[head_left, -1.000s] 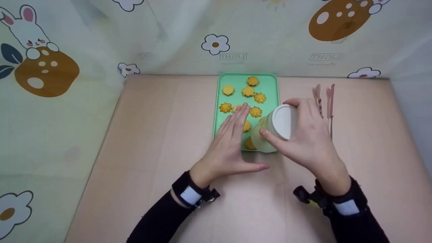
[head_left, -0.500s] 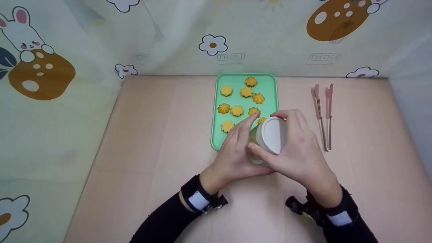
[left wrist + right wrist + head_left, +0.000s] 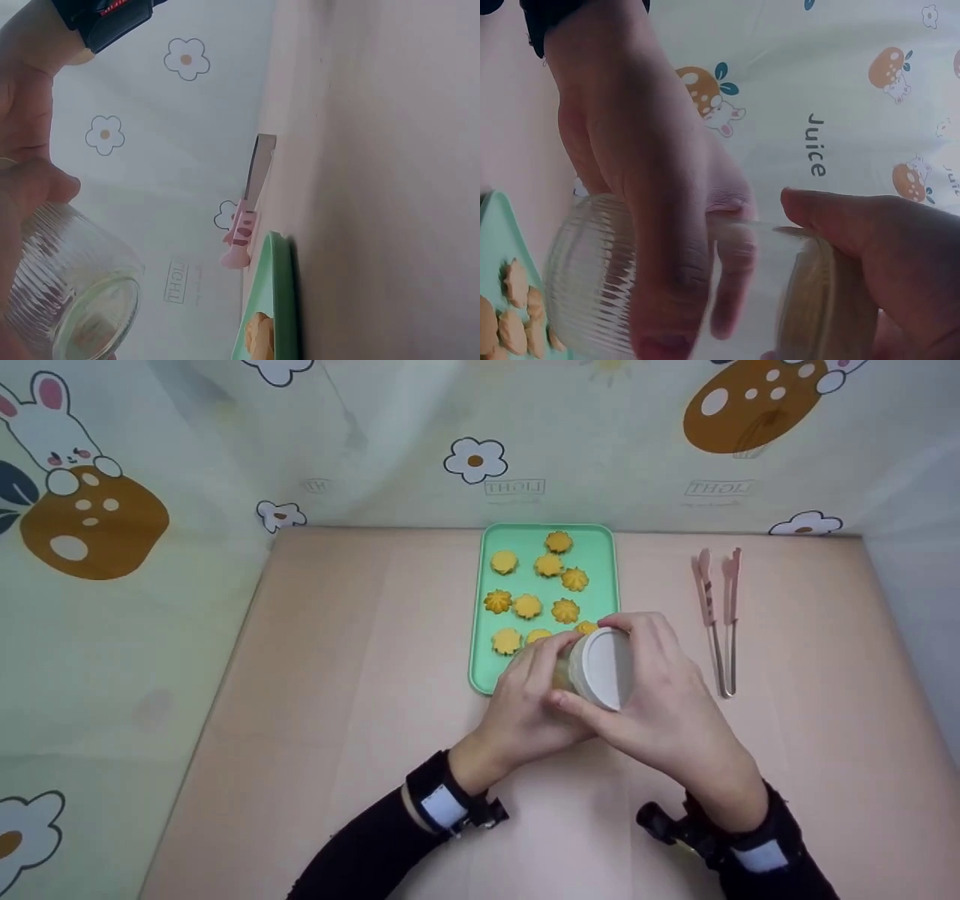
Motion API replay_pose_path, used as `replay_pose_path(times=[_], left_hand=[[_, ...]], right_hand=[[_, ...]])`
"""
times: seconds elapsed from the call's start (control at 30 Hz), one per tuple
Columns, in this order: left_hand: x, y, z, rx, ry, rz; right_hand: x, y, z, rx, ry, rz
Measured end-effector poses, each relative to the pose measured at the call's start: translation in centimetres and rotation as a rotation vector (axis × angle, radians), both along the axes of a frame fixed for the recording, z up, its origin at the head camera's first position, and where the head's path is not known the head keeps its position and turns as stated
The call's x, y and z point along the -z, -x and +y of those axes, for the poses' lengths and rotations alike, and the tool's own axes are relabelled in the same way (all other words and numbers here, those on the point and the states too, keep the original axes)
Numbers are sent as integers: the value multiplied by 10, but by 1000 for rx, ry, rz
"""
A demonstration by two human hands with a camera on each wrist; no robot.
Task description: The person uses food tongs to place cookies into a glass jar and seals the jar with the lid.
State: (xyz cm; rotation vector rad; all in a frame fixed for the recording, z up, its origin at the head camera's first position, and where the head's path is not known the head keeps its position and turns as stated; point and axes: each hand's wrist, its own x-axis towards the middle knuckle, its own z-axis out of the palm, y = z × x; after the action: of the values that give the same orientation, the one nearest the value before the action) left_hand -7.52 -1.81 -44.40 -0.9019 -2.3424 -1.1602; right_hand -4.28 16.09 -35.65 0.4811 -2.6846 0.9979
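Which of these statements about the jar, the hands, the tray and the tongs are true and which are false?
1. Both hands hold the jar. True: the left hand grips its glass body, the right hand its lid.
2. The lid is off the jar. False: the white lid sits on it.
3. The tongs lie on the tray. False: they lie on the table, right of the tray.
4. The tray holds yellow cookies. True.
5. The jar stands upright. False: it is tilted.
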Motion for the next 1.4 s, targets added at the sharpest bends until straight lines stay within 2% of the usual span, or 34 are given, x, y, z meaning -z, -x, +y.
replay_pose_path(times=[0.2, 0.33, 0.47, 0.6, 0.77, 0.9, 1.07, 1.23, 1.4], left_hand=[[3, 7, -4, -86, 104, 133], [6, 10, -8, -157, 179, 228], [10, 12, -9, -199, 227, 286], [11, 13, -8, -207, 249, 312], [9, 14, -9, -194, 249, 299], [8, 16, -11, -174, 250, 275], [7, 18, -15, -97, 224, 190], [4, 20, -24, 27, 206, 15], [-2, 23, -31, 198, 170, -196]], right_hand=[[-2, 0, 5, 40, 4, -59], [-1, 4, 5, 80, -13, -143], [5, 8, 2, 86, -28, -207], [10, 11, 0, 80, -11, -200], [14, 13, 0, 66, 6, -181], [16, 14, 1, 48, -3, -151], [18, 17, 4, -38, -28, -65], [20, 22, 11, -202, -72, 65], [20, 24, 23, -396, -108, 165]])
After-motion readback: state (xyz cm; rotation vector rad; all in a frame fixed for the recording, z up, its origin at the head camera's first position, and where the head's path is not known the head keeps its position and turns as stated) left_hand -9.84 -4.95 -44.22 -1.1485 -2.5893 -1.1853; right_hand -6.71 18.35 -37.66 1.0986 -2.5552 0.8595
